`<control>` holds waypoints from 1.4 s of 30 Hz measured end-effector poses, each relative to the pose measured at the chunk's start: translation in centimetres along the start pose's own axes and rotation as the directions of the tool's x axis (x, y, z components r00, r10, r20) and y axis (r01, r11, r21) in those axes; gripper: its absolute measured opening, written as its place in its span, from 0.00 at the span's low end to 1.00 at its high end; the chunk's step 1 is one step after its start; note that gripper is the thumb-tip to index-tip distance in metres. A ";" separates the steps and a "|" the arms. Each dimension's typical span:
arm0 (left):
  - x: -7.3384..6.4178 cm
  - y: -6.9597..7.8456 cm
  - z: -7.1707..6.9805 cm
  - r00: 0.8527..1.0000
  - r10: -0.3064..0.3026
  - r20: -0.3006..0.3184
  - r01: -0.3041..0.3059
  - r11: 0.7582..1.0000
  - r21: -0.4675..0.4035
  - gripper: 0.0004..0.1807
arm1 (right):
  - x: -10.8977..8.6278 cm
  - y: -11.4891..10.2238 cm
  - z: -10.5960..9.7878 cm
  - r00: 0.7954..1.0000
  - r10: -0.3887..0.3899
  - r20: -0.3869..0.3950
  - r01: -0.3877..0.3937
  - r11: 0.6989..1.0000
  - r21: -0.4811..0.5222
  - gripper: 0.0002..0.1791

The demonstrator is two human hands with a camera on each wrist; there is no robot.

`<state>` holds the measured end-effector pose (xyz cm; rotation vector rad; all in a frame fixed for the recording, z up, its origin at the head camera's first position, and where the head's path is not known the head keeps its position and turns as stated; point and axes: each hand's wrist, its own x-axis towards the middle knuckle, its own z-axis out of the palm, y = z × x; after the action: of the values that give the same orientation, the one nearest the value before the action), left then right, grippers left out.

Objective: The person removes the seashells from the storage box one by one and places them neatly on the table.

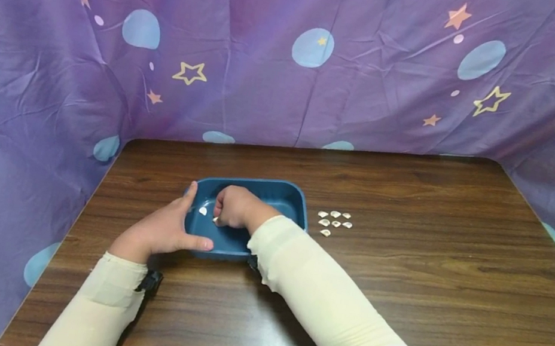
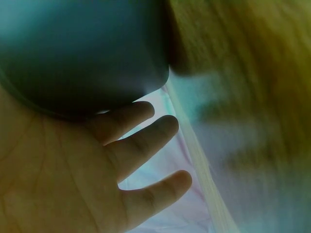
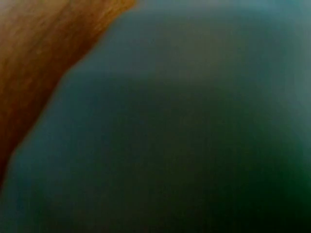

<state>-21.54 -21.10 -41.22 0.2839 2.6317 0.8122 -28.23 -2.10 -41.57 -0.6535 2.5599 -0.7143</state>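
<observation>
A blue plastic tray (image 1: 282,192) with raised walls sits on the table. My left hand (image 1: 165,228) steadies its left end, thumb over the front rim and fingers along the left side. The left wrist view shows that palm against the tray's underside corner (image 2: 112,58), fingers straight and spread. Inside the tray, my right hand (image 1: 239,207) has curled fingers, pinching a small white shell-like piece (image 1: 216,221) close over the floor. Another white piece (image 1: 203,211) lies left of it. The right wrist view is mostly blurred tray wall (image 3: 184,136).
Several small pale shell-like pieces (image 1: 335,224) lie in short rows on the brown wooden table (image 1: 431,270), right of the tray. A purple curtain (image 1: 257,24) with stars hangs behind the table and along both sides.
</observation>
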 end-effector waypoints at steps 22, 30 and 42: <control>0.2 -0.1 0.0 1.000 0.015 -0.003 -0.015 0.999 0.033 0.78 | -4.0 -0.5 -4.3 0.993 -0.088 -0.082 0.102 0.979 0.174 0.05; 0.3 -0.2 0.1 1.000 -0.013 -0.011 0.014 0.999 0.031 0.79 | -7.1 2.0 -6.7 0.984 -0.101 -0.148 0.135 0.962 0.239 0.04; 0.1 -0.1 0.2 1.000 -0.015 -0.012 0.015 1.000 0.014 0.78 | -11.4 8.7 -10.2 0.974 -0.018 -0.228 0.062 0.980 0.187 0.04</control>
<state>-21.58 -21.07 -41.42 0.2639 2.6479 0.7936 -26.78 14.38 -35.60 -0.5903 2.6385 -1.0920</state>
